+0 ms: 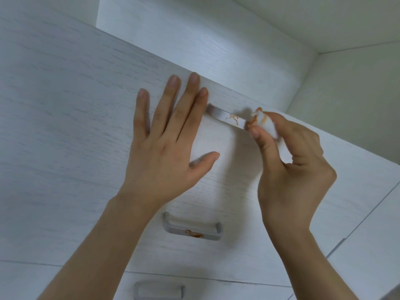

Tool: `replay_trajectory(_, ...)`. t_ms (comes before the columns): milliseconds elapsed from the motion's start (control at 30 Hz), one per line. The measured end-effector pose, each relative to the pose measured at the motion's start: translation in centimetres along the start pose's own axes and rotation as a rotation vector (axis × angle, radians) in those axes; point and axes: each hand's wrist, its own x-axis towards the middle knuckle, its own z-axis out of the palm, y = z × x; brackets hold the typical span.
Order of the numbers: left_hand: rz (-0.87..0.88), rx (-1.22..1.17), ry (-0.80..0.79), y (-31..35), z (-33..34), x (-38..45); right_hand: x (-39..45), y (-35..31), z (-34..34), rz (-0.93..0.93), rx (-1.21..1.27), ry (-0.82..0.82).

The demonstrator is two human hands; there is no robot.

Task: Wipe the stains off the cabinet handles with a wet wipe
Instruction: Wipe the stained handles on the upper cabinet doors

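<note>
My left hand (166,146) lies flat on the drawer front (65,126); my right hand (290,169) pinches the wet wipe (266,124), so I'd drag firmly toward nine o'clock along the top handle (225,116).

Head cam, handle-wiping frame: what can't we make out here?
- Left end of the stained grey top handle: hidden behind the left hand, which lies flat on the white woodgrain drawer front.
- Its right end: covered by the crumpled white wet wipe pinched in the right hand.
- Grey bottom handle: blurred and near the lower edge, stains unreadable.
</note>
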Motion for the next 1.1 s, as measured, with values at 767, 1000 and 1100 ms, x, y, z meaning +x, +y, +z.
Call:
replay_trajectory(767, 0.02, 0.018, 0.017, -0.2, 0.4, -0.2, -0.2, -0.3, 1.0, -0.083, -0.036, -0.011)
replay_trajectory(1000, 0.018, 0.02, 0.031, -0.1, 0.3, -0.2, -0.2, -0.5, 1.5, -0.121, -0.013, -0.021)
replay_trajectory(1100, 0.013, 0.009, 0.026, -0.2, 0.2, -0.2, -0.3, -0.5, 1.0, -0.036, 0.006, -0.007)
